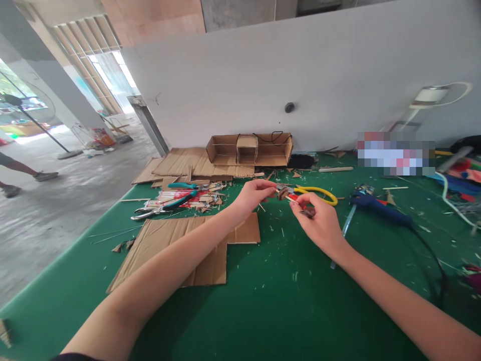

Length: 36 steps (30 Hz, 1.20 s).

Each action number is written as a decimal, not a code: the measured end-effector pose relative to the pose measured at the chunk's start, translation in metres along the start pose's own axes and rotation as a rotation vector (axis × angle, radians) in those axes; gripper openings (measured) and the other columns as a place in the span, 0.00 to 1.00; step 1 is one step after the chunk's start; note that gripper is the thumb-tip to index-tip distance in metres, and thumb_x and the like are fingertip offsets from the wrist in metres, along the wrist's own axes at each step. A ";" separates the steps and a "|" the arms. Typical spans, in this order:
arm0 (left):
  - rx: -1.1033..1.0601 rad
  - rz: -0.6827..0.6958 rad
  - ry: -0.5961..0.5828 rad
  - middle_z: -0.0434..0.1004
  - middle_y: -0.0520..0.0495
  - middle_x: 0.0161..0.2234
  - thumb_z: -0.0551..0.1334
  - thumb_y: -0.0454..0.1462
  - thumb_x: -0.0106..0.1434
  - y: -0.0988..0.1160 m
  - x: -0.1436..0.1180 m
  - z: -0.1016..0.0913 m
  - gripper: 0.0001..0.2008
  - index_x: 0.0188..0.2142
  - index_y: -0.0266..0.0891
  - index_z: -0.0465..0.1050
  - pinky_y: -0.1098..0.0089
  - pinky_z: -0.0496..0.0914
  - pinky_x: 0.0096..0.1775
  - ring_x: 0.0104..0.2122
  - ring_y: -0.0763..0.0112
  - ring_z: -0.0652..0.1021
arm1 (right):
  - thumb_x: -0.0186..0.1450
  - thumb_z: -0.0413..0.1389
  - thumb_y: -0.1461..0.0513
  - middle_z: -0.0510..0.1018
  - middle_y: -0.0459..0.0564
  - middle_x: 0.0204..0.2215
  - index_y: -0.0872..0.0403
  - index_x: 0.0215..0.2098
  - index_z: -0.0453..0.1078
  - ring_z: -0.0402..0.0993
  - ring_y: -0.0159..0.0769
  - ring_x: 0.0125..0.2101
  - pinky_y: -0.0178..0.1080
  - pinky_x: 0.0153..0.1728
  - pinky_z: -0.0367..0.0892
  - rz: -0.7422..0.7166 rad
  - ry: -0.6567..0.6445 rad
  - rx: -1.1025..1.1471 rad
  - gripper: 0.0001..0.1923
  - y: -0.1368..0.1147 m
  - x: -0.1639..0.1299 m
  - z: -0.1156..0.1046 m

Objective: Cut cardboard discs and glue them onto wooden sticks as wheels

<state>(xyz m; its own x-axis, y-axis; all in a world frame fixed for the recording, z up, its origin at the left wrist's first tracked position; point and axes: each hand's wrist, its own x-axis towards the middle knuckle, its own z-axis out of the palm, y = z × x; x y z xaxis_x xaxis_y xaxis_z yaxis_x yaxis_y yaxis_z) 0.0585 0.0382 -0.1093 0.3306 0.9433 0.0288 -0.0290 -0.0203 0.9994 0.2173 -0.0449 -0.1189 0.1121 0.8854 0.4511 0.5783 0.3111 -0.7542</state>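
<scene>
Brown cardboard piece (pixel 282 193) at frame centre, pinched by left hand (pixel 253 196) fingertips. Right hand (pixel 319 220) closed on red-handled tool (pixel 296 199), tip touching piece. Above green surface (pixel 285 301); yellow-handled pliers (pixel 317 192) just behind.

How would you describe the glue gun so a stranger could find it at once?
Start at the green table, then look just beyond the right hand. The dark blue glue gun lies on its side, trailing a black cord; nearby tools have yellow or teal handles instead.
</scene>
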 end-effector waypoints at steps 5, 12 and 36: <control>0.090 0.097 -0.098 0.77 0.48 0.28 0.64 0.32 0.53 -0.003 0.002 -0.004 0.06 0.33 0.34 0.74 0.70 0.68 0.35 0.29 0.75 0.75 | 0.60 0.53 0.54 0.73 0.49 0.26 0.54 0.29 0.65 0.66 0.31 0.21 0.35 0.23 0.61 -0.017 0.023 -0.017 0.10 0.002 0.001 -0.001; 0.067 0.108 -0.139 0.77 0.47 0.29 0.64 0.30 0.53 -0.006 -0.001 -0.005 0.07 0.33 0.33 0.72 0.69 0.70 0.39 0.31 0.75 0.77 | 0.57 0.55 0.55 0.72 0.47 0.22 0.54 0.27 0.65 0.67 0.33 0.21 0.36 0.23 0.60 0.027 0.005 -0.009 0.10 0.007 0.004 -0.003; 0.265 0.286 -0.182 0.77 0.46 0.30 0.63 0.34 0.55 -0.009 -0.014 -0.005 0.07 0.34 0.33 0.72 0.70 0.70 0.36 0.30 0.75 0.76 | 0.57 0.53 0.53 0.61 0.41 0.15 0.52 0.20 0.58 0.54 0.28 0.17 0.34 0.19 0.51 0.027 -0.095 -0.110 0.14 0.016 0.007 -0.007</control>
<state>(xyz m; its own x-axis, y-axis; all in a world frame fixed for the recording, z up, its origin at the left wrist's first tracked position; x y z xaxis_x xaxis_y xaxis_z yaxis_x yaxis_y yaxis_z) 0.0498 0.0271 -0.1184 0.5065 0.8137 0.2853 0.0913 -0.3796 0.9206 0.2332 -0.0363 -0.1240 0.0545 0.9233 0.3803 0.6620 0.2517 -0.7060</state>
